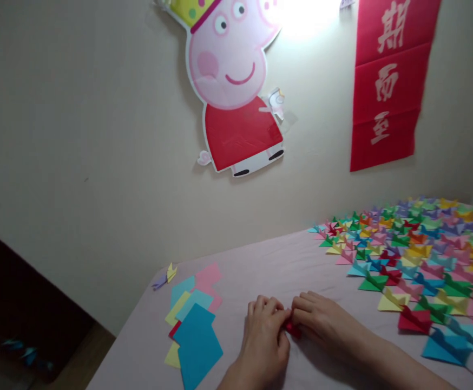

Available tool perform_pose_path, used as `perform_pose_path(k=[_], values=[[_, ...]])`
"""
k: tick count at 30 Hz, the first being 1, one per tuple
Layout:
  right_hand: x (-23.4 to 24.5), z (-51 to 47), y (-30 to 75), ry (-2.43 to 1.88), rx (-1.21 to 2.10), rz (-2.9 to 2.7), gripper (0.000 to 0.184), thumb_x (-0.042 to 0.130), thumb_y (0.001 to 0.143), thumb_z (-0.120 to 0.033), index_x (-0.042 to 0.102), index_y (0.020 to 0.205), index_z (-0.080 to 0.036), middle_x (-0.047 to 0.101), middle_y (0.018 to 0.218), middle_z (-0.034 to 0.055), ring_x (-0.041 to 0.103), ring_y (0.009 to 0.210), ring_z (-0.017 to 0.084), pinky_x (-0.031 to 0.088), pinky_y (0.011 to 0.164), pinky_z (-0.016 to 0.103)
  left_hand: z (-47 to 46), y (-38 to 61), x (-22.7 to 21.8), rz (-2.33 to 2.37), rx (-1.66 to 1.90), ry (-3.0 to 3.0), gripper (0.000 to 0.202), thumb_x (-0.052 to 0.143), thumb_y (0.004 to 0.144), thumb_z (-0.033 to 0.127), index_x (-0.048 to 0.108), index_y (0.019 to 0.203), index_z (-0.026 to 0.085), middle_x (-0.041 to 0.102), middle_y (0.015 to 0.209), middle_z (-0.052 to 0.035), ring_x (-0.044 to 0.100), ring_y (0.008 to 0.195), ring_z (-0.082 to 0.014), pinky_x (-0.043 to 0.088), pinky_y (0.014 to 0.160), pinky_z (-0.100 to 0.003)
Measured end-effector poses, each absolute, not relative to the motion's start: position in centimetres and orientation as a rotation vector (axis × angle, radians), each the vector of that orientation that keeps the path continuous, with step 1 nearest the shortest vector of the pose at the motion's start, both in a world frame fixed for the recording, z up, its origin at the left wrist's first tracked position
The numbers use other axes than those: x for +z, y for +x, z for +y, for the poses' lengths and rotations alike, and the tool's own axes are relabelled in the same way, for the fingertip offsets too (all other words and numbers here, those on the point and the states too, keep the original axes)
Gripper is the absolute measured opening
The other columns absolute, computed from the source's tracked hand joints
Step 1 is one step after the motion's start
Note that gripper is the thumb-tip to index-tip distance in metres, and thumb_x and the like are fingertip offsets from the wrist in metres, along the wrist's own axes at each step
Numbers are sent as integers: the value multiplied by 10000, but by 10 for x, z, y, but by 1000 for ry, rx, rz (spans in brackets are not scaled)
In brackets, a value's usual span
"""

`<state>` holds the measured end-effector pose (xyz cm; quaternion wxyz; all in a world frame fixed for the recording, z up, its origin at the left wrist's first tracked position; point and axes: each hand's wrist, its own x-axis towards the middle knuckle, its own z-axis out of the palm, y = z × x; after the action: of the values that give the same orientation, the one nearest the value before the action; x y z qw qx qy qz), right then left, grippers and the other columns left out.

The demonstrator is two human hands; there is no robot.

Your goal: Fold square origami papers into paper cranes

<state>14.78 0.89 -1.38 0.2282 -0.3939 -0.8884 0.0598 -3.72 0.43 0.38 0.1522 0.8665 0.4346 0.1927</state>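
A small piece of red folded paper lies between my two hands, low in the middle of the head view. My left hand is closed on its left side, thumb and forefinger at the paper's edge. From the right, my right hand pinches the same paper with bent fingers. Most of the paper is hidden by my fingers, so its folded shape cannot be made out. To the left of my hands lies a loose pile of coloured paper sheets, blue on top, with yellow, red, light blue and pink showing beneath.
Rows of folded paper cranes in many colours cover the right side of the pink-sheeted surface. Two small folded pieces, yellow and purple, sit near its far left corner. A pig cutout and a red banner hang on the wall.
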Motion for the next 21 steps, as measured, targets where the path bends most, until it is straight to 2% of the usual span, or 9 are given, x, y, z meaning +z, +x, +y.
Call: perform_pose_path(k=[8,12,16,21], values=[[-16,6,152,-1241,288,-2246,189,508,806,-56,623,789,-205,657,850,45,559,792,193,414,707,297,10,-32,17,1260,455,2472,162,604,762,146,688,860,244,641,957,-33,486,963,-251,315,832,-395],[-13,5,153,-1240,399,-2203,178,487,820,-77,596,776,-210,640,848,43,557,828,202,435,749,315,14,-29,12,1283,499,2496,182,580,807,111,698,837,247,652,901,-24,501,921,-236,310,812,-395],[-14,7,158,-1286,430,-2157,187,504,783,-59,597,812,-218,632,894,42,547,883,219,430,817,359,18,-26,-2,1301,596,2563,166,587,791,64,668,788,209,650,866,-27,504,896,-229,316,806,-395],[-28,17,165,-1321,500,-2084,193,487,840,-95,612,766,-222,647,843,39,550,847,222,411,851,401,23,-22,-15,1316,681,2619,162,590,777,39,607,743,197,643,848,-36,500,876,-230,323,779,-393]])
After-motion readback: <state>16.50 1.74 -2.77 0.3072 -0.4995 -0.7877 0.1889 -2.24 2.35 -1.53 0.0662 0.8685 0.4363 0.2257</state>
